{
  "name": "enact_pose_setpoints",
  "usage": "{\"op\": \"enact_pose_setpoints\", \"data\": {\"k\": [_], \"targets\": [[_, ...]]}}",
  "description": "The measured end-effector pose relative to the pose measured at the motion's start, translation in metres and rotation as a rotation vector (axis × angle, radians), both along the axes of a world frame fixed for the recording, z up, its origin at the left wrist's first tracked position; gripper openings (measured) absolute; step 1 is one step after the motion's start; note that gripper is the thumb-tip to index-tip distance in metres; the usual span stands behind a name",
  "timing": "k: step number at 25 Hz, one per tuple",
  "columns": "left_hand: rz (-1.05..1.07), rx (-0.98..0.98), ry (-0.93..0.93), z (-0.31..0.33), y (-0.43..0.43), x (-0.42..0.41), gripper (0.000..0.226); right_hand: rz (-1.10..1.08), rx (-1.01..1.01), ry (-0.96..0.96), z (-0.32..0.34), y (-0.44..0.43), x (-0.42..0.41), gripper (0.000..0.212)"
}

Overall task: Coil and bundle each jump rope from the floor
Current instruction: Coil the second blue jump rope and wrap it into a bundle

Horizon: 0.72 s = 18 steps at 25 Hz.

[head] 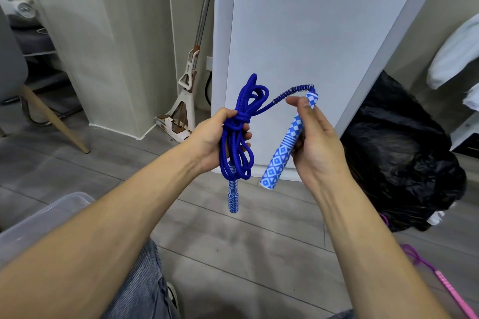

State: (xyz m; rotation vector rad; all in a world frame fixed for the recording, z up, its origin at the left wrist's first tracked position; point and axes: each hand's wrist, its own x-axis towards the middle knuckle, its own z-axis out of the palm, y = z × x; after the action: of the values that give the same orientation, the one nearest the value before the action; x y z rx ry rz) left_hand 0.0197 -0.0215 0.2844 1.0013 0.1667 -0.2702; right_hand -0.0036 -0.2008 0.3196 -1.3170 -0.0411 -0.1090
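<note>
My left hand (220,134) grips a coiled blue jump rope (239,122) at a wrapped knot, with loops standing above and hanging below the fist. One blue-and-white patterned handle (232,195) dangles beneath the coil. My right hand (315,134) holds the other patterned handle (283,149) tilted, thumb near its top end, where a metal spring (294,92) links it to the rope. A pink and purple jump rope (438,276) lies on the floor at lower right.
A black plastic bag (399,158) sits on the floor to the right. A clear plastic bin (39,217) is at lower left. A white panel (298,46) stands ahead, with a mop (188,90) and a chair leg (51,122) to the left.
</note>
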Motion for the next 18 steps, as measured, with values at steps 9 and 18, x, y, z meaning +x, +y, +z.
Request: {"op": "enact_pose_setpoints", "data": {"k": [9,18], "targets": [[-0.012,0.024,-0.052,0.004,0.000,-0.001,0.028,-0.114,-0.088,-0.120,-0.003,0.002,0.000,0.012],[0.171,-0.056,-0.101,0.005,0.002,0.004,0.032,-0.174,-0.164,0.007,-0.016,0.010,-0.001,0.022]]}}
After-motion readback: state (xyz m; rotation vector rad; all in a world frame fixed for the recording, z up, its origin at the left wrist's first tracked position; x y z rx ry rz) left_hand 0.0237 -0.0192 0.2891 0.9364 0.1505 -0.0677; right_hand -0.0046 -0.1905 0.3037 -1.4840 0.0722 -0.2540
